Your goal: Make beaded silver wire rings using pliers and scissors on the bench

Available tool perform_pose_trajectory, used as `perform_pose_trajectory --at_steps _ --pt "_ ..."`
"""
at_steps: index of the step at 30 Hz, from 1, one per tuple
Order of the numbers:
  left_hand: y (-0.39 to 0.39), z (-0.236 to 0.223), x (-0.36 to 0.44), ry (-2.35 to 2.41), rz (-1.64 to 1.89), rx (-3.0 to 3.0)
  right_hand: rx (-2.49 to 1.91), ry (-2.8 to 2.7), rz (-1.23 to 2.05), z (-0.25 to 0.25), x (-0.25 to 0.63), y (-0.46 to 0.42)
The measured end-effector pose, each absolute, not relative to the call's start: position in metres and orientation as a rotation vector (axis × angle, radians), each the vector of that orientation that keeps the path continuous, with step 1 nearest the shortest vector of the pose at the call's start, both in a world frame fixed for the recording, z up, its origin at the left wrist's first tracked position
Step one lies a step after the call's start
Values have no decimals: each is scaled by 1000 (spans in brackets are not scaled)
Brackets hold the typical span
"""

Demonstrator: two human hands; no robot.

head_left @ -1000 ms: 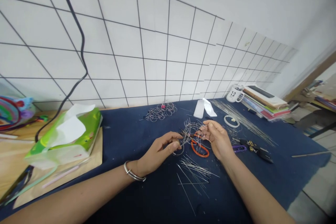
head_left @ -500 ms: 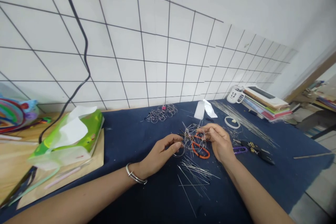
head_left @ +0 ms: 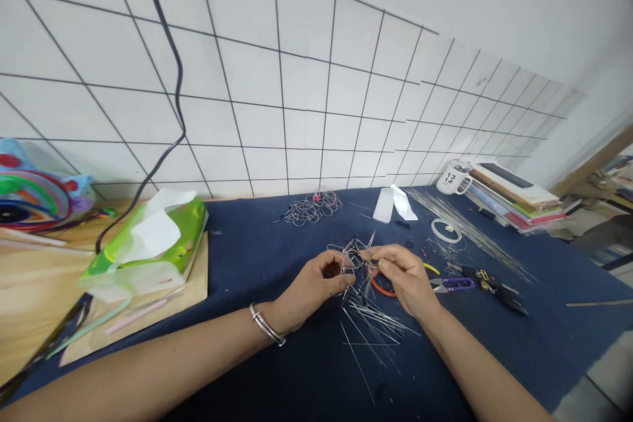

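A tangled bunch of thin wire loops (head_left: 354, 257) is held between my two hands above the dark blue cloth. My left hand (head_left: 314, 287), with a silver bangle at the wrist, pinches its left side with thumb and fingers. From the right, my right hand (head_left: 408, 277) grips the bunch with thumb and forefinger pressed together. An orange handle (head_left: 382, 289) shows partly below my right hand; the rest of that tool is hidden. Several straight cut wires (head_left: 373, 320) lie loose in front of the hands.
Another heap of wire loops (head_left: 314, 207) lies near the wall. Rightward are purple-handled snips (head_left: 455, 284), black pliers (head_left: 497, 290), a white ring-shaped coil (head_left: 446, 231), long wires (head_left: 475, 237) and a white mug (head_left: 452, 178). A green tissue pack (head_left: 190, 237) is at left.
My left hand has closed onto the wire bunch from beside it. The bunch has come up off the orange-handled tool, and my right hand now covers more of that handle. The whole view has shifted slightly.
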State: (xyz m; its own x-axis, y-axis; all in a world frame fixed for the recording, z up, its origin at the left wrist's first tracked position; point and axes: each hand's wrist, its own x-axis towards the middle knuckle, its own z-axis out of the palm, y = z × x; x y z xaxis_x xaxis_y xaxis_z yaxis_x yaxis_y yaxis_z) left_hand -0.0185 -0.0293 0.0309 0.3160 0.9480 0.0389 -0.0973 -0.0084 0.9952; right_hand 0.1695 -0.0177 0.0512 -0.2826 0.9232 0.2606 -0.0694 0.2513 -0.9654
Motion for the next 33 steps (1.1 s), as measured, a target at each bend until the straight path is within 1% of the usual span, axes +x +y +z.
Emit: perform_pose_trajectory --at_steps 8,14,20,23,28,33 --pt "-32 36 -17 776 1037 1210 -812 -1672 1270 47 164 -21" --pt "-31 32 -19 803 1044 1221 -886 -1741 1154 48 164 -22" --pt "-19 31 -25 1000 1232 1302 -999 -1517 1086 49 178 -9" --pt "-14 31 -26 1027 1275 1314 -998 -1423 1108 49 185 -4" --pt "-13 29 -26 1033 1271 1345 -1005 -1400 1115 50 189 0" --pt "-14 28 -26 949 1149 1361 -1001 -1402 1160 49 190 0"
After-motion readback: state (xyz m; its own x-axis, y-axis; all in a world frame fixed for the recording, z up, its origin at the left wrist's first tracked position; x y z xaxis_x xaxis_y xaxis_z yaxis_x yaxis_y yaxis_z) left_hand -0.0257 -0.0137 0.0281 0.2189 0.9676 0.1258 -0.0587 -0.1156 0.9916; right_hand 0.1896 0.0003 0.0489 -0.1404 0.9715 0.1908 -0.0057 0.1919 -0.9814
